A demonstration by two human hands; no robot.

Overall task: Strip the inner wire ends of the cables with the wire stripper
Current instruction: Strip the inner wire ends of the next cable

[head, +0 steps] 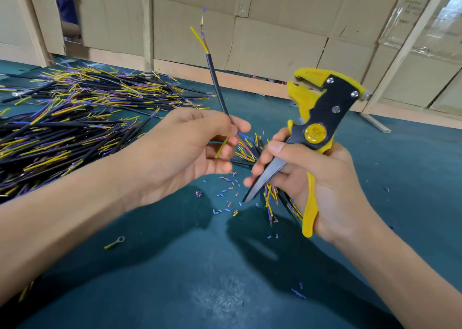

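Both forearms reach in over the teal counter (225,278); the left hand (190,151) pinches a black cable (217,86) upright, its coloured inner wires (202,38) topmost. The right hand (322,186) wraps the yellow wire stripper (322,108), head raised (handles spread). Fed crookedly, thin splayed wires could get nicked.

Left hand (185,148) pinches a black cable (217,86) near its lower end, cable tilted upward, yellow and blue inner wires (200,37) splayed at top. Right hand (322,186) grips the yellow-and-black wire stripper (322,108), head raised, apart from the cable. Cable pile (75,118) lies left on the green counter (225,278); insulation offcuts (225,198) scattered between the hands.
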